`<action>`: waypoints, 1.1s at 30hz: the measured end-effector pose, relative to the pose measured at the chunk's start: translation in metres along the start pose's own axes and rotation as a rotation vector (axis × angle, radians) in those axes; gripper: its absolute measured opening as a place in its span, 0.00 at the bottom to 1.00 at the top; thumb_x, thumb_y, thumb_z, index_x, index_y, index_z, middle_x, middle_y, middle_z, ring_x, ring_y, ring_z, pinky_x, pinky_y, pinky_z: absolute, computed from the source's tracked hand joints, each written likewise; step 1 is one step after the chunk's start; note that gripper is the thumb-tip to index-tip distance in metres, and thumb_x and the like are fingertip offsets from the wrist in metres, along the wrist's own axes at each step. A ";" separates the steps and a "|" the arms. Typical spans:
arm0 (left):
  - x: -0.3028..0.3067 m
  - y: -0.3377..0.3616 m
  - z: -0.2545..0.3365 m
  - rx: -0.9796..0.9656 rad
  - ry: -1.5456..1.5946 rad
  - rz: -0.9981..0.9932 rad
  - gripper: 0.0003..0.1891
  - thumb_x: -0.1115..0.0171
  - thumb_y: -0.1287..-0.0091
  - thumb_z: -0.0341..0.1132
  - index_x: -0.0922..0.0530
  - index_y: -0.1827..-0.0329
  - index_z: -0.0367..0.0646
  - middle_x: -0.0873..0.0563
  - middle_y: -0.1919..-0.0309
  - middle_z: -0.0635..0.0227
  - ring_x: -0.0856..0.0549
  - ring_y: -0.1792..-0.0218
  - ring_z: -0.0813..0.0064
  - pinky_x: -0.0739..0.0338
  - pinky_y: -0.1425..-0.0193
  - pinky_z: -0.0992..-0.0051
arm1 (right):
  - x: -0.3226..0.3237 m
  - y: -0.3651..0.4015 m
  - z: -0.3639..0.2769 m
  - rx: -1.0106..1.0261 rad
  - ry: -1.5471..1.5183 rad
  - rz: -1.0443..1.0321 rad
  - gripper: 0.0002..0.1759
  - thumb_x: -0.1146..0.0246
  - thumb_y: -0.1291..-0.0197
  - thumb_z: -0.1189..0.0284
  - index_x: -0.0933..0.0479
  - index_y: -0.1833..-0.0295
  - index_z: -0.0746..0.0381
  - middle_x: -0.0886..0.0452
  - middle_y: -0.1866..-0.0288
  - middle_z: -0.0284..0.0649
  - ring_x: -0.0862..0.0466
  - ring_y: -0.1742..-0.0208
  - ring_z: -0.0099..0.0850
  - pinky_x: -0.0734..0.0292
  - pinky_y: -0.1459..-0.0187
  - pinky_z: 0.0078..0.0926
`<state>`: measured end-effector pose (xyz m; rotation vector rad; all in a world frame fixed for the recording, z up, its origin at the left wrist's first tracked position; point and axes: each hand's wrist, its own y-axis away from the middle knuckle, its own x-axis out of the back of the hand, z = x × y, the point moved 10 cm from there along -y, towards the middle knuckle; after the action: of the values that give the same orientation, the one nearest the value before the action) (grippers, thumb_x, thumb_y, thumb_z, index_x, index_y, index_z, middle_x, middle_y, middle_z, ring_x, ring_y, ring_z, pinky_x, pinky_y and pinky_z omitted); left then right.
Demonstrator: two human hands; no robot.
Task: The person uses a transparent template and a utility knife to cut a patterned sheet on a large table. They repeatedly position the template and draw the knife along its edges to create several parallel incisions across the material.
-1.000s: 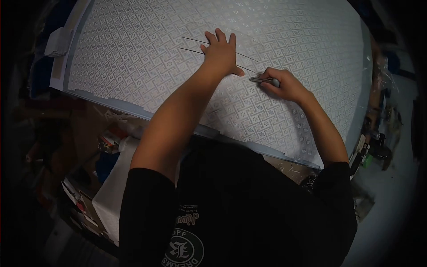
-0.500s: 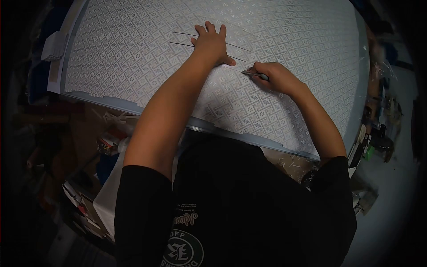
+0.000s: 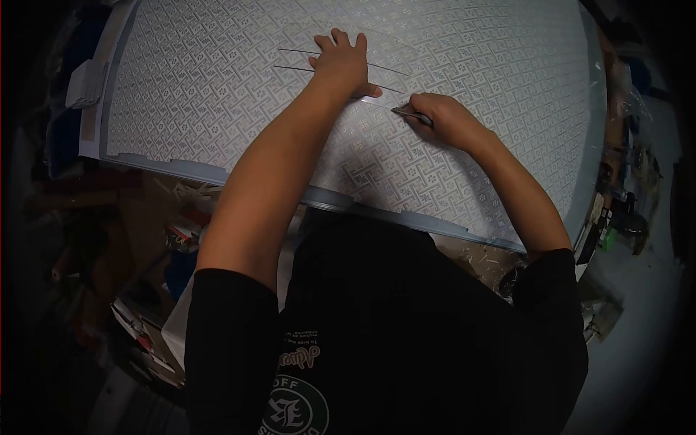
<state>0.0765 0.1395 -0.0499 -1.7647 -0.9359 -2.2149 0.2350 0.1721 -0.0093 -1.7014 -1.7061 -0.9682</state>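
Observation:
A pale sheet with a silvery geometric pattern (image 3: 239, 94) covers a large table in front of me. My left hand (image 3: 342, 71) presses down on it with fingers spread, the thumb pointing right. Two thin dark parallel lines (image 3: 388, 69) run across the sheet and pass beneath this hand. To the right, the fingers of my right hand (image 3: 444, 119) are closed around a slim dark-handled utility knife (image 3: 419, 117). Its tip points left and meets the sheet just below the lower line, a short way from my left thumb. A faint pale line (image 3: 373, 102) shows between thumb and tip.
A blue-grey edging (image 3: 333, 201) borders the table along my body. White folded pieces (image 3: 87, 83) sit at its left end. Scraps and boxes (image 3: 148, 337) clutter the floor at lower left, and more odds and ends (image 3: 623, 217) lie to the right.
My right hand has shifted slightly up and left with the knife, whose handle now shows more edge-on. My left hand stays spread on the sheet. The whole view has moved a little.

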 end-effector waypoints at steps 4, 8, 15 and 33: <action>0.002 0.000 -0.001 -0.008 0.004 -0.001 0.65 0.15 0.52 0.64 0.42 0.16 0.42 0.44 0.17 0.37 0.44 0.21 0.21 0.19 0.34 0.35 | -0.013 -0.016 -0.006 0.092 -0.042 0.132 0.07 0.31 0.33 0.73 0.22 0.58 0.62 0.17 0.64 0.44 0.16 0.63 0.43 0.20 0.60 0.39; 0.003 -0.006 -0.009 -0.011 -0.002 0.015 0.61 0.15 0.50 0.61 0.38 0.18 0.41 0.37 0.20 0.41 0.37 0.23 0.27 0.18 0.35 0.38 | -0.012 -0.030 -0.021 0.137 -0.044 0.214 0.07 0.31 0.33 0.73 0.22 0.58 0.62 0.19 0.65 0.43 0.17 0.64 0.43 0.21 0.60 0.41; 0.028 0.003 -0.026 -0.176 -0.097 0.082 0.48 0.16 0.47 0.54 0.29 0.26 0.42 0.27 0.28 0.52 0.27 0.29 0.40 0.19 0.33 0.49 | -0.024 -0.052 -0.023 0.080 -0.066 0.121 0.09 0.31 0.33 0.72 0.23 0.53 0.60 0.17 0.64 0.47 0.15 0.59 0.49 0.20 0.57 0.47; 0.010 -0.036 -0.103 -0.400 -0.108 -0.057 0.52 0.23 0.45 0.27 0.36 0.16 0.70 0.19 0.38 0.56 0.16 0.38 0.50 0.20 0.34 0.58 | -0.057 -0.149 -0.072 0.122 -0.131 0.211 0.07 0.34 0.31 0.72 0.25 0.53 0.62 0.18 0.62 0.49 0.16 0.57 0.50 0.20 0.55 0.46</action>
<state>-0.0290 0.1132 -0.0650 -2.0608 -0.5954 -2.5026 0.0819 0.0885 -0.0287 -1.8534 -1.5908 -0.6572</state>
